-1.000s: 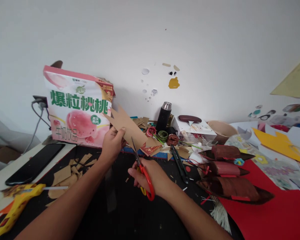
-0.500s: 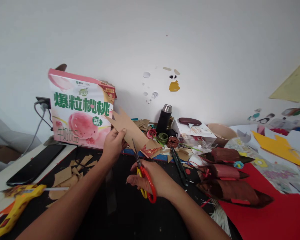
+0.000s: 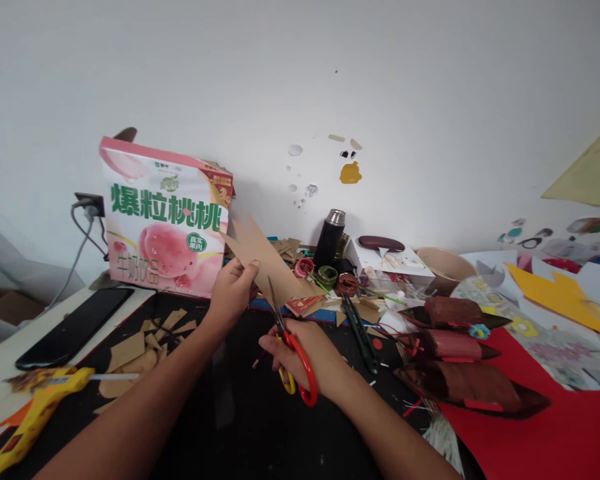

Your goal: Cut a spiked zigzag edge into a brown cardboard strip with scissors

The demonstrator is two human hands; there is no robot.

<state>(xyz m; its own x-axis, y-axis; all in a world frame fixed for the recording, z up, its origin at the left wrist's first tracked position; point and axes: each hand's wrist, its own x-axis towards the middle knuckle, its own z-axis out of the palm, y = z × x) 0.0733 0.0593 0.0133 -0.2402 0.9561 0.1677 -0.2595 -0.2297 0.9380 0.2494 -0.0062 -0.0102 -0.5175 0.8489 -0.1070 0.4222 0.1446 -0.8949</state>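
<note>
My left hand (image 3: 234,288) pinches a piece of brown cardboard (image 3: 266,257) by its lower left edge, thumb on top. Jagged points show along the cardboard's upper left end. In my right hand (image 3: 307,350) is a pair of scissors (image 3: 300,363) with red and yellow handles, fingers wrapped round the loops. The dark blades point up at the cardboard's lower edge and are a little apart. Whether they touch the cardboard I cannot tell. Both hands are above the black table mat (image 3: 260,427).
A pink drink box (image 3: 167,257) stands back left, near a phone (image 3: 75,327), a yellow glue gun (image 3: 40,413) and cardboard scraps (image 3: 135,353). A black flask (image 3: 330,240), small jars, a utility knife (image 3: 360,337) and brown boat models (image 3: 475,383) lie right.
My left hand has shifted slightly right with the cardboard, which has tilted a little. The scissors have moved slightly right and their handles have turned. A small scrap now shows on the mat.
</note>
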